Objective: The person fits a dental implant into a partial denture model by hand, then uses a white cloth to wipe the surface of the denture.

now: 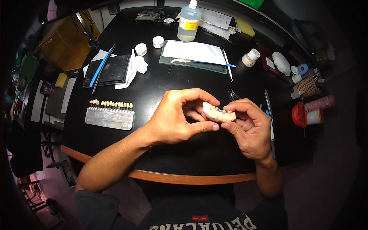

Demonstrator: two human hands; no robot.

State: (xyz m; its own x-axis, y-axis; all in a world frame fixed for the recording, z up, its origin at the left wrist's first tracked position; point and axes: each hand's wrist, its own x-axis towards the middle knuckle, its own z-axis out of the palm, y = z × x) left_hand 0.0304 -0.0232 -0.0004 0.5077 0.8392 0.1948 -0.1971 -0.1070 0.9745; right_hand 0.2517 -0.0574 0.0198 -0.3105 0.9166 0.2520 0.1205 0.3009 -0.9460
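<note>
Between my hands, above the black table, is a peach-coloured dental model (214, 114) with a row of teeth, several of them grey and metallic. My left hand (178, 115) grips its left end, thumb on the near side and index finger over the far side. At the right end, my right hand (248, 124) pinches it between thumb and fingertips. Some fingers of both hands are hidden behind the model and the palms. Left of my left forearm lies a tooth shade guide (110, 116) with several tooth-shaped tabs along its top.
A large clear bottle (189, 23) stands at the back, behind a glass slab (214, 68) bearing white paper. Small white jars (141, 49), a black box (109, 71) with blue-handled tools, and a capped bottle (251, 57) sit around. A red bowl (299, 115) is far right.
</note>
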